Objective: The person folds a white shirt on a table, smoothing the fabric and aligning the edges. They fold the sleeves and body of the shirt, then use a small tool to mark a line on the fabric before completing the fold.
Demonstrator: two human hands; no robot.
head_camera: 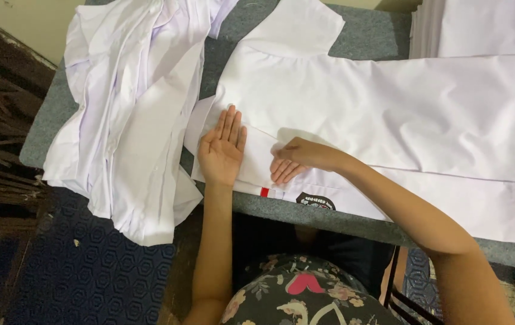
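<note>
The left hand [221, 150] lies on the white shirt [390, 102] w/ palm turned up and fingers straight, close together; its grip is wide open and holds nothing, only the back of the hand touches the cloth. The right hand [296, 159] is just beside it, to the right, w/ fingers curled under a folded edge of the same shirt, so the grip is closed on that fold of fabric; fingertips are visible under the edge. The shirt is spread flat across the grey bench [366, 36], its body going to the right side and its lower hem near the front edge of the bench. Near the hands, at the front edge, the shirt has a small red tab [264, 192] and a dark round badge [316, 201], approx. just below the right hand. On the left part of the bench there is a heap of white cloth [131, 108], loose and wrinkled, hanging over the bench edge toward the blue patterned floor [89, 271]. At the top right corner stands a stack of folded white garments [480, 27], well apart from both hands.
</note>
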